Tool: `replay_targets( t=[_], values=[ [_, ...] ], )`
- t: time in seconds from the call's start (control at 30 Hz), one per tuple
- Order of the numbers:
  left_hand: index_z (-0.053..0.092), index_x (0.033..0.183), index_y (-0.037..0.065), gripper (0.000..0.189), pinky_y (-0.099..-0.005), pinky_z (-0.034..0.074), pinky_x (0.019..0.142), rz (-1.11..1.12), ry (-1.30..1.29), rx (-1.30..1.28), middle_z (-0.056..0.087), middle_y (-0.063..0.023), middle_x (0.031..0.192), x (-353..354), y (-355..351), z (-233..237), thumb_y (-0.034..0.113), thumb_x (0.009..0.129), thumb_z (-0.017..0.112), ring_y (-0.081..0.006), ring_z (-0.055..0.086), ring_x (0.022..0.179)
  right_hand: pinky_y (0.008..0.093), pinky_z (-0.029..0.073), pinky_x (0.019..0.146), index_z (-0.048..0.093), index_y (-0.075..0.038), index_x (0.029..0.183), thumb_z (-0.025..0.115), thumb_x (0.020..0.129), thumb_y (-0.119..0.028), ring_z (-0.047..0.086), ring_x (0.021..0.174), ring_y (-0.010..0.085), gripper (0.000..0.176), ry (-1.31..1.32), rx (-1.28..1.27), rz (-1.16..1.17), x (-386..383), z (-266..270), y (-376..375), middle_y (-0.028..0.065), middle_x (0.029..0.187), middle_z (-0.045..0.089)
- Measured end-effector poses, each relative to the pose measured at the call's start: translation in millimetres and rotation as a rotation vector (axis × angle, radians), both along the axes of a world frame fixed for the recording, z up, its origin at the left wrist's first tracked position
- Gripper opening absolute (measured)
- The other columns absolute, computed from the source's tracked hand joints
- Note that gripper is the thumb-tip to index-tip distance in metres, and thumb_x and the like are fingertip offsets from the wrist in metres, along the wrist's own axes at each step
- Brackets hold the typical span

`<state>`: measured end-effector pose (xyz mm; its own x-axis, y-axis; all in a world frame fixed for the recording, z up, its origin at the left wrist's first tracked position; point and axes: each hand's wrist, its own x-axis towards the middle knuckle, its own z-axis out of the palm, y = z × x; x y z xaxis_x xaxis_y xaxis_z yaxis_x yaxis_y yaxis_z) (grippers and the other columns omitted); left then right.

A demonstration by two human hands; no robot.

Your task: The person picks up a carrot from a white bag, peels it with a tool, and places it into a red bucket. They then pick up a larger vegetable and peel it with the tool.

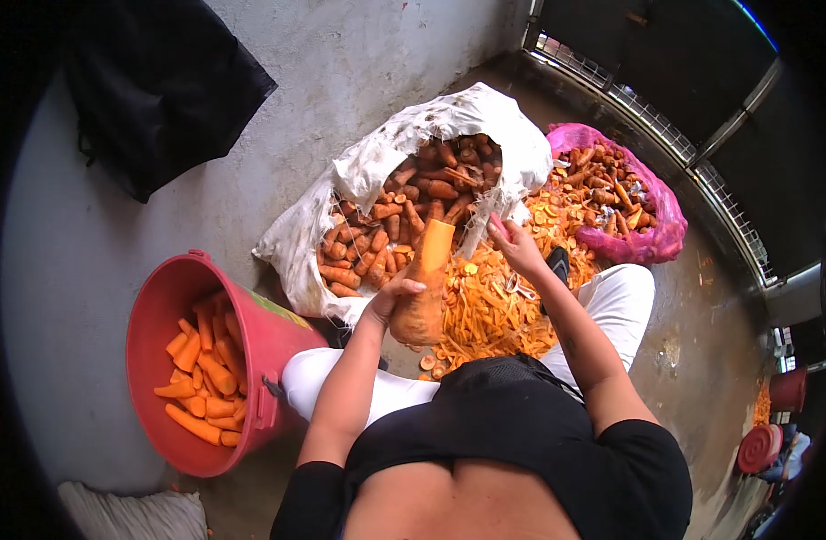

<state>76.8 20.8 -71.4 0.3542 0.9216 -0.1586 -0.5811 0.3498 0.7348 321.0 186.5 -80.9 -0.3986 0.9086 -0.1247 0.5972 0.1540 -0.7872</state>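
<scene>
Large orange carrot (pixel 424 288), thick, tapering and blunt-ended, held nearly upright in front of the seated person's knees. Its upper part is smooth, bright orange and peeled; the lower part, inside the palm, is duller and brownish. The left hand (pixel 390 301) is clamped around this lower part, thumb across the front. The right hand (pixel 516 245) is raised just beside the carrot's top, apart from the left, with fingers bent. A pinkish sliver shows at its fingertips, too small to identify, so whether it grips anything cannot be told.

Behind the carrot lies an open white woven sack (pixel 485 117) of unpeeled, earth-stained carrots. To its right is a pink mesh bag (pixel 658 241) of carrots. A heap of orange peelings (pixel 489 310) covers the grey concrete floor (pixel 98 234) between the sacks and the knees. At the person's left stands a red plastic bucket (pixel 161 297) of peeled carrots. The yellow-green label (pixel 278 310) on its side is unreadable.
</scene>
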Motion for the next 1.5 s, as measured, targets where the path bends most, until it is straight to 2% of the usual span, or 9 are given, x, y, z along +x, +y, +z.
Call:
replay_targets(
  t=[0.33,0.47,0.6,0.73,0.8,0.87,1.1,1.27,1.5],
  values=[
    [0.058,0.119,0.004,0.050,-0.0306,0.057,0.073,0.346,-0.211,-0.183,0.066,-0.0101,0.101,1,15,-20,0.048,0.097,0.048,-0.0178,0.066,0.084,0.0385,0.050,0.068,0.060,-0.005,0.110,0.049,0.099,-0.046,0.066,0.078,0.0264,0.044,-0.103,0.163,0.321,-28,55,-58,0.0148,0.082,0.065],
    [0.058,0.120,0.006,0.049,-0.0298,0.056,0.075,0.294,-0.209,-0.139,0.066,-0.0072,0.102,-2,15,-24,0.049,0.098,0.048,-0.0160,0.065,0.087,0.0465,0.050,0.075,0.058,-0.011,0.113,0.044,0.099,-0.049,0.064,0.091,0.0379,0.042,-0.123,0.341,0.484,-31,57,-68,0.0217,0.091,0.064],
    [0.058,0.120,0.007,0.050,-0.0295,0.055,0.077,0.308,-0.176,-0.148,0.065,-0.0064,0.102,0,13,-20,0.050,0.097,0.052,-0.0147,0.064,0.089,0.0384,0.049,0.077,0.058,-0.008,0.112,0.043,0.101,-0.046,0.064,0.088,0.0298,0.042,0.007,-0.003,0.264,-37,55,-61,0.0176,0.094,0.062],
    [0.059,0.120,0.007,0.051,-0.0293,0.054,0.078,0.375,-0.065,-0.142,0.065,-0.0060,0.101,10,11,-14,0.051,0.095,0.056,-0.0143,0.064,0.088,0.0260,0.040,0.056,0.056,-0.003,0.118,0.062,0.092,-0.050,0.047,0.062,0.0083,0.054,0.382,-0.223,0.014,-46,35,-53,0.0064,0.084,0.063],
    [0.053,0.129,0.007,0.057,-0.0292,0.050,0.086,0.391,0.039,-0.148,0.062,-0.0074,0.113,14,10,-21,0.052,0.094,0.056,-0.0157,0.062,0.099,0.0249,0.044,0.061,0.054,-0.003,0.125,0.070,0.084,-0.055,0.051,0.068,0.0086,0.068,0.457,-0.330,0.078,-58,33,-68,0.0095,0.095,0.065],
    [0.049,0.134,0.006,0.061,-0.0305,0.047,0.093,0.459,0.120,-0.149,0.059,-0.0076,0.121,19,14,-33,0.053,0.095,0.053,-0.0167,0.059,0.106,0.0346,0.046,0.097,0.035,0.008,0.142,0.079,0.078,-0.048,0.057,0.113,0.0227,0.096,0.372,-0.427,0.106,-69,17,-79,0.0170,0.124,0.058],
    [0.044,0.142,0.010,0.079,-0.0333,0.045,0.088,0.288,0.256,-0.118,0.058,-0.0078,0.123,-6,7,-30,0.072,0.093,0.032,-0.0170,0.059,0.100,0.0310,0.047,0.096,0.041,0.000,0.140,0.078,0.081,-0.032,0.058,0.111,0.0153,0.076,0.576,-0.717,0.297,-70,6,-65,0.0081,0.120,0.061],
    [0.046,0.139,0.009,0.079,-0.0383,0.044,0.102,0.276,-0.111,-0.192,0.059,-0.0081,0.125,8,9,-5,0.072,0.091,0.037,-0.0207,0.059,0.113,0.0208,0.043,0.039,0.056,-0.006,0.117,0.071,0.085,-0.045,0.062,0.051,0.0126,0.053,0.832,-1.037,0.217,-73,8,-40,0.0070,0.084,0.069],
    [0.048,0.134,0.010,0.064,-0.0397,0.052,0.094,0.348,-0.418,-0.197,0.060,-0.0067,0.120,12,14,-9,0.058,0.092,0.054,-0.0197,0.061,0.108,0.0239,0.045,0.082,0.048,0.003,0.130,0.053,0.100,-0.039,0.055,0.089,0.0107,0.051,0.278,0.008,0.194,-79,45,-31,0.0036,0.098,0.060]
  ],
)
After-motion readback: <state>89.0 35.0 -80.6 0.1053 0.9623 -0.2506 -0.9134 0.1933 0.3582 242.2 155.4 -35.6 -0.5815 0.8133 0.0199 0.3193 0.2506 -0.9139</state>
